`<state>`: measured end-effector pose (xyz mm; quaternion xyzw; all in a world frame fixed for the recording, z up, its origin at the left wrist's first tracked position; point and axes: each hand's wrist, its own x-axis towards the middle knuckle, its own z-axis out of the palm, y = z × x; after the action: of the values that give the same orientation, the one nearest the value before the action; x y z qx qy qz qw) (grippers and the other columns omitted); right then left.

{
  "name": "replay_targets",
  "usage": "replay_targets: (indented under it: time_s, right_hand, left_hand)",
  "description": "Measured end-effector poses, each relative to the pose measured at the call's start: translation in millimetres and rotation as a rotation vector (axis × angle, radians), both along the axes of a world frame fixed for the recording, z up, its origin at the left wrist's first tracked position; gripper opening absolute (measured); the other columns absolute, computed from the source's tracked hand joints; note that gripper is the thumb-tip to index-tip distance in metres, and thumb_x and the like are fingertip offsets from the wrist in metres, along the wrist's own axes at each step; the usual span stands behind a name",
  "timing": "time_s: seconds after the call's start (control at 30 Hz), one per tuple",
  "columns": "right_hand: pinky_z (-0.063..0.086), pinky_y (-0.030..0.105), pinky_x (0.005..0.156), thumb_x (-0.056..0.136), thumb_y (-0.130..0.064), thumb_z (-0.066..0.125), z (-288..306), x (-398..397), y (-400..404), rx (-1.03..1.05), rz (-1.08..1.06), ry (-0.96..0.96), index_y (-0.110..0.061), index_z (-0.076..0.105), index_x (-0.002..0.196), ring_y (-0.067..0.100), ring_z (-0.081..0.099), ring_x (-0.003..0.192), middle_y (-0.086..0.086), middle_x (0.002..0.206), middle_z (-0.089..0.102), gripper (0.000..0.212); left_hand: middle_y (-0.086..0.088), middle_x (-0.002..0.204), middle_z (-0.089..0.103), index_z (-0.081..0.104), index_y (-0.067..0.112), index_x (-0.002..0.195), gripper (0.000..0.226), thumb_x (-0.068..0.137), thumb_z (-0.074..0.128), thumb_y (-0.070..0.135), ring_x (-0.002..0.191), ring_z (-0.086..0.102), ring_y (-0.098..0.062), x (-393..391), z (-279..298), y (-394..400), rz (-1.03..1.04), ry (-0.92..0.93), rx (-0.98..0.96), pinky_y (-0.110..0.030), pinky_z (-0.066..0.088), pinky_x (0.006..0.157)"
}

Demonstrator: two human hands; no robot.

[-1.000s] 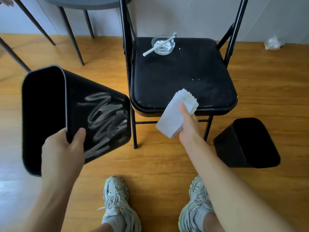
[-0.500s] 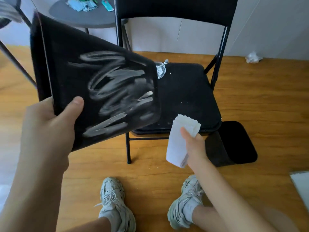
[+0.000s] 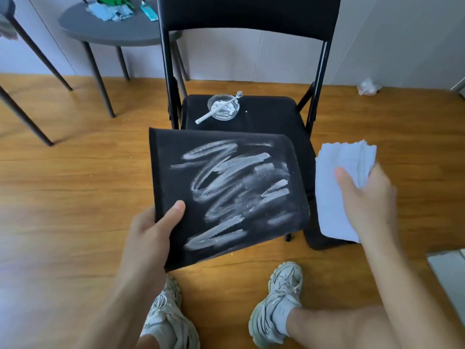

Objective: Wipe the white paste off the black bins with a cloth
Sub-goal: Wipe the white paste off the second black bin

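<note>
Left hand [image 3: 151,238] reaches in from the near left, forearm angled up toward the centre. It grips the near-left edge of the black bin [image 3: 226,195]: thumb laid flat on the smeared face, the other fingers hidden behind the wall. The bin is held off the floor, tilted, one broad side turned to the camera, in front of the black folding chair [image 3: 266,114]. White paste [image 3: 226,187] covers most of that side in zigzag streaks, heavier toward the middle and right.

Right hand [image 3: 364,197] comes in from the near right, forearm raised, palm turned down and left. Thumb and curled fingers pinch a folded white cloth [image 3: 334,187], which hangs down below the hand. The cloth is just right of the bin, apart from it.

A dark shape [image 3: 324,238] shows on the floor below the cloth, mostly hidden; cannot tell what it is.

On the far part of the chair seat: a glass dish [image 3: 223,109] with white paste, a white toothbrush [image 3: 219,107] laid across it. Two pale sneakers [image 3: 279,298] rest on the wooden floor [image 3: 75,185] at the near edge. Grey round table [image 3: 110,28] far left.
</note>
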<state>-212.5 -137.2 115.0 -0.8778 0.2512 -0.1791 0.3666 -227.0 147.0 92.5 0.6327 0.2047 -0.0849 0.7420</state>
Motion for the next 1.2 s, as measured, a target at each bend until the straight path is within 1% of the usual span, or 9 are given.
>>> replay_targets:
  time_s: [0.17, 0.23, 0.33, 0.5, 0.63, 0.77, 0.93, 1.07, 1.2]
  right_hand:
    - [0.037, 0.032, 0.061, 0.092, -0.029, 0.055, -4, -1, 2, -0.152, 0.005, 0.004, -0.009, 0.048, 0.094, 0.021, 0.045, 0.071, -0.001, 0.075, 0.05, 0.022]
    - [0.038, 0.032, 0.062, 0.092, -0.03, 0.055, -2, 0, 2, -0.164, 0.009, -0.049, -0.009, 0.046, 0.093, 0.023, 0.047, 0.073, 0.001, 0.078, 0.051, 0.023]
    - [0.04, 0.033, 0.062, 0.091, -0.03, 0.055, -8, 7, 6, -0.136, 0.047, -0.007, -0.01, 0.046, 0.092, 0.025, 0.05, 0.073, -0.001, 0.074, 0.051, 0.023]
    - [0.046, 0.039, 0.058, 0.091, -0.035, 0.054, -15, 21, 20, -0.159, 0.12, 0.028, -0.01, 0.046, 0.089, 0.027, 0.051, 0.069, -0.004, 0.07, 0.049, 0.026]
    - [0.033, 0.025, 0.048, 0.091, -0.036, 0.053, -22, 35, 32, -0.159, 0.182, 0.028, -0.012, 0.045, 0.092, 0.01, 0.049, 0.062, -0.002, 0.073, 0.05, 0.025]
    - [0.021, 0.016, 0.046, 0.093, -0.041, 0.051, -30, 42, 41, -0.317, 0.199, 0.151, -0.018, 0.038, 0.093, 0.0, 0.038, 0.056, -0.006, 0.072, 0.044, 0.027]
    - [0.021, 0.016, 0.047, 0.093, -0.044, 0.05, -34, 43, 39, -0.379, 0.184, 0.132, -0.017, 0.042, 0.097, 0.009, 0.039, 0.058, -0.002, 0.081, 0.05, 0.029]
    - [0.027, 0.021, 0.045, 0.08, -0.059, 0.06, -35, 42, 42, -0.35, 0.217, 0.145, -0.019, 0.038, 0.091, 0.005, 0.042, 0.056, -0.009, 0.068, 0.044, 0.047]
    - [0.023, 0.018, 0.044, 0.082, -0.054, 0.062, -35, 42, 48, -0.452, 0.253, 0.149, -0.016, 0.046, 0.101, 0.014, 0.044, 0.058, -0.004, 0.074, 0.048, 0.045]
  left_hand:
    - [-0.003, 0.09, 0.078, 0.078, 0.024, 0.082, 0.025, 0.096, 0.058, 0.021, 0.081, 0.075, -0.02, 4, -25, -7, -0.011, 0.059, -0.025, -0.038, 0.054, 0.073]
    - [-0.002, 0.09, 0.078, 0.076, 0.022, 0.087, 0.021, 0.097, 0.057, 0.023, 0.081, 0.075, -0.02, 9, -32, -7, 0.019, 0.081, -0.03, -0.034, 0.056, 0.066]
    - [0.002, 0.083, 0.078, 0.07, 0.021, 0.094, 0.018, 0.098, 0.055, 0.03, 0.072, 0.074, -0.015, 17, -37, -6, 0.071, 0.098, -0.038, -0.028, 0.056, 0.053]
    - [0.004, 0.087, 0.078, 0.07, 0.024, 0.093, 0.019, 0.099, 0.054, 0.032, 0.078, 0.074, -0.013, 23, -46, -8, 0.079, 0.047, 0.028, -0.038, 0.055, 0.074]
    - [0.007, 0.094, 0.077, 0.069, 0.029, 0.098, 0.019, 0.101, 0.051, 0.026, 0.083, 0.073, -0.01, 29, -50, -8, 0.055, 0.0, 0.045, -0.032, 0.054, 0.072]
    - [0.01, 0.095, 0.076, 0.068, 0.028, 0.103, 0.02, 0.102, 0.049, 0.02, 0.089, 0.072, -0.011, 32, -53, -5, 0.024, -0.049, 0.091, -0.027, 0.053, 0.072]
    - [0.01, 0.098, 0.076, 0.069, 0.029, 0.102, 0.023, 0.101, 0.049, 0.018, 0.091, 0.071, -0.01, 38, -54, -5, 0.008, -0.061, 0.092, -0.031, 0.051, 0.077]
    - [0.009, 0.096, 0.076, 0.07, 0.028, 0.099, 0.022, 0.102, 0.049, 0.021, 0.09, 0.072, -0.011, 42, -54, -1, -0.024, -0.064, 0.096, -0.03, 0.052, 0.076]
    - [0.009, 0.093, 0.077, 0.07, 0.026, 0.096, 0.021, 0.102, 0.05, 0.027, 0.087, 0.072, -0.01, 44, -55, 1, -0.027, -0.054, 0.087, -0.032, 0.053, 0.076]
